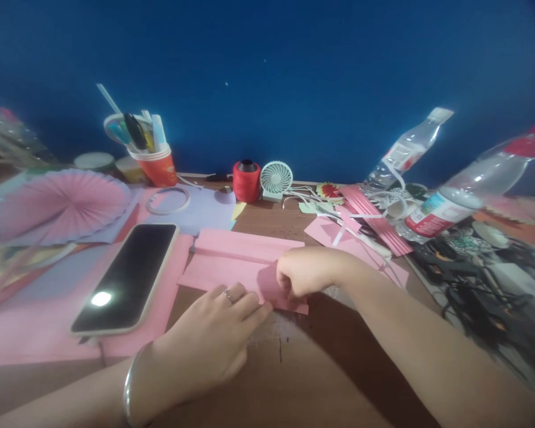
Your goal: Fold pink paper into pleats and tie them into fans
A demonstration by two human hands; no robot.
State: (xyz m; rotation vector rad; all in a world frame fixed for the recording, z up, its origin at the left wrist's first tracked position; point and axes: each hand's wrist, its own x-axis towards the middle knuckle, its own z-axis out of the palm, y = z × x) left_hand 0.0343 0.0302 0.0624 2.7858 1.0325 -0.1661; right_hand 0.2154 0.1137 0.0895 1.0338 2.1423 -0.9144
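Observation:
A sheet of pink paper [232,252] lies on the brown table, with a crease running across its upper part. My left hand [220,330], with a ring and a silver bangle, rests at the paper's near edge. Its fingers are bent together over that edge, and the fingertips are partly hidden. Curled over the right end of the sheet, my right hand [305,270] has its fingers closed against the paper near the lower right corner. My two hands are close but apart.
To the left, a phone [129,279] lies on coloured paper near a pink pleated paper fan [66,202]. An orange cup [156,166] of tools, red thread spool [246,183] and small fan [276,179] stand behind. Bottles [450,196], pink strips [374,220] and cables crowd the right.

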